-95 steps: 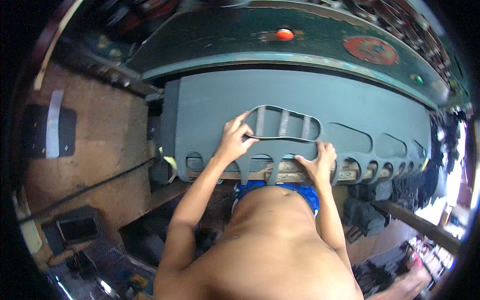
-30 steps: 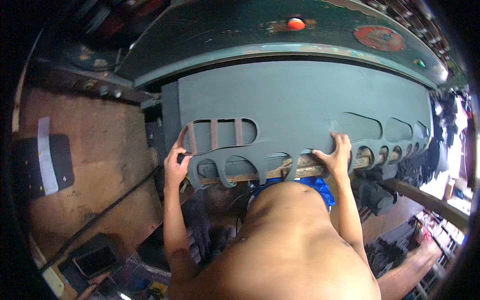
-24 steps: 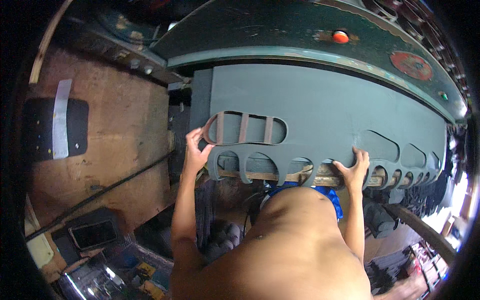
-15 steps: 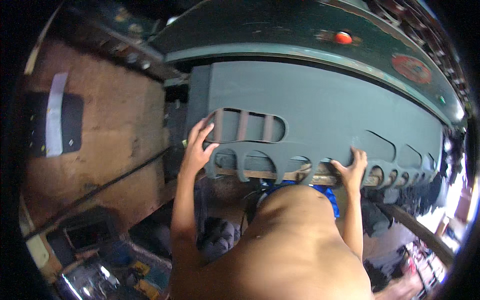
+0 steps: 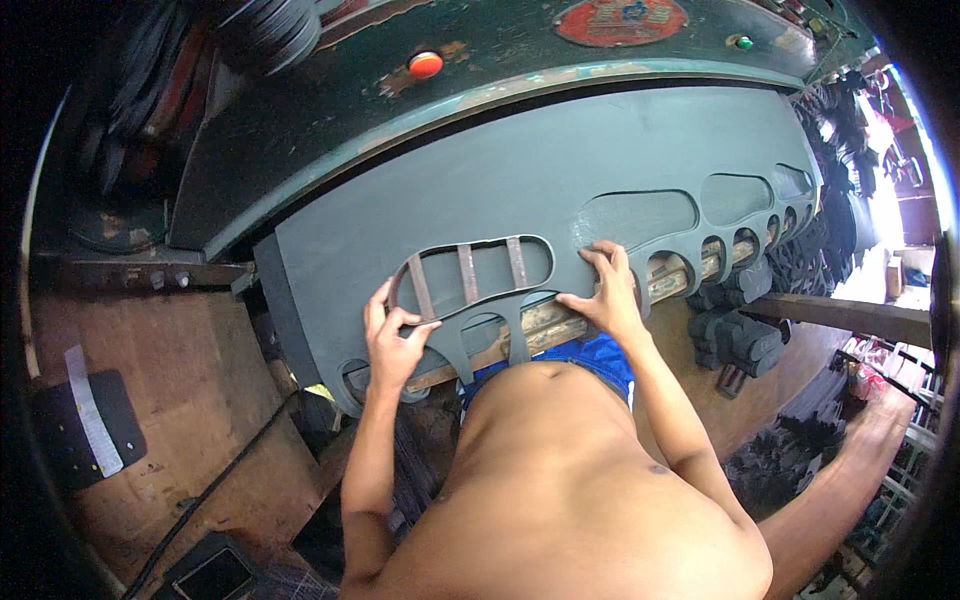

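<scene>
A sole-shaped cutting die point(image 5: 466, 275), a thin metal outline with several brown crossbars, lies on a thick grey foam sheet point(image 5: 400, 205). My left hand point(image 5: 393, 335) grips the die's left end, thumb along its near edge and fingers around the outside. Close to the die's right end, my right hand point(image 5: 612, 290) rests on the sheet with thumb and fingers spread, holding nothing. Rounded cut-outs line the sheet's near edge. Farther right, sole-shaped outlines point(image 5: 640, 215) are cut into it.
Behind the sheet runs a dark green machine beam point(image 5: 500, 50) with an orange-red button point(image 5: 425, 65). A worn wooden edge point(image 5: 550, 330) shows through the cut-outs. Stacked dark pieces point(image 5: 735, 340) stand at right. A black cable point(image 5: 210, 490) crosses the brown board point(image 5: 180, 350) at left.
The view has turned rightward. My left hand has slid the cutting die right along the sheet, nearer the cut sole outlines. My right hand is now closer to the die.
</scene>
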`<action>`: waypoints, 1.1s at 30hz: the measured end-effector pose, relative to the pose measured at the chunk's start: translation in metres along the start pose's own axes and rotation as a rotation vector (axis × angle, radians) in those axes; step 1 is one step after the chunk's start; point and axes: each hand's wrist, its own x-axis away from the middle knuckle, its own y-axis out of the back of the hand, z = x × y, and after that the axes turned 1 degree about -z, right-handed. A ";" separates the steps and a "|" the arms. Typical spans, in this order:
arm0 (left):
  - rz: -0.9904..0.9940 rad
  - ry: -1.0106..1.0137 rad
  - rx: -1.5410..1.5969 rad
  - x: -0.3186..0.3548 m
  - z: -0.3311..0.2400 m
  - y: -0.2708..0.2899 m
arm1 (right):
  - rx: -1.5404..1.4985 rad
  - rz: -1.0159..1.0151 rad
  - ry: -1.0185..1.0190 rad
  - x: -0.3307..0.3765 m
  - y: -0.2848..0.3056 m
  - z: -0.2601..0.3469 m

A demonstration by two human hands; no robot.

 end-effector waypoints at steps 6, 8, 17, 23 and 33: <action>-0.039 -0.007 0.038 0.001 -0.019 -0.031 | 0.029 -0.076 0.073 -0.001 -0.003 -0.008; -0.043 0.003 0.041 0.006 -0.018 -0.033 | 0.081 -0.087 0.104 0.000 -0.002 -0.010; -0.042 -0.010 0.074 0.008 -0.015 -0.038 | 0.007 -0.071 0.105 -0.002 0.002 -0.009; -0.013 -0.031 0.012 0.009 -0.013 -0.032 | 0.072 -0.042 0.112 -0.007 0.003 -0.005; 0.054 -0.030 -0.005 0.002 -0.010 -0.021 | 0.115 0.009 0.184 -0.016 0.003 -0.008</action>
